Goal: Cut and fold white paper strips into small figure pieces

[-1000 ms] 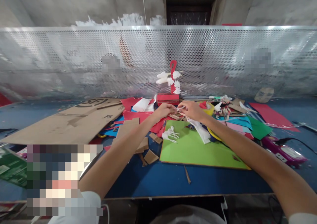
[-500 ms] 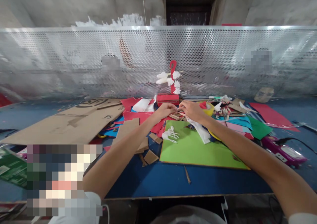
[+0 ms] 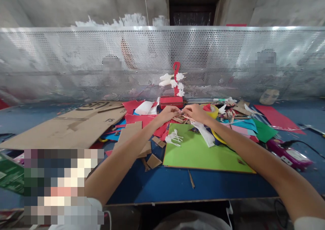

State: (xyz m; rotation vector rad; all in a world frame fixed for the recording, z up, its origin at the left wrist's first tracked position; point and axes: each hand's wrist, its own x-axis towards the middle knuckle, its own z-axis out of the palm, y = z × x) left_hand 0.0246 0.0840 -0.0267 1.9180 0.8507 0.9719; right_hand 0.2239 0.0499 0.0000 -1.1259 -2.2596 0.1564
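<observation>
My left hand (image 3: 168, 114) and my right hand (image 3: 195, 112) meet fingertip to fingertip above the far edge of a light green sheet (image 3: 203, 152). Both pinch something small between them that I cannot make out. Just beyond the hands stands a red paper model (image 3: 172, 100) with white paper flowers (image 3: 175, 82) on its upright stem. Several small white paper flowers (image 3: 173, 137) lie on the green sheet below my left wrist, and a white strip of paper (image 3: 205, 133) lies under my right wrist.
A large cardboard sheet (image 3: 68, 126) lies at the left. Red, blue, pink and green paper scraps (image 3: 251, 126) crowd the right, with a purple glue gun (image 3: 289, 153). Cardboard offcuts (image 3: 153, 161) lie on the blue table (image 3: 162, 184). A perforated metal screen (image 3: 76, 64) closes the back.
The hands have drawn slightly closer together at the fingertips; the white bit seen between them a second ago no longer shows. The camera shifted slightly.
</observation>
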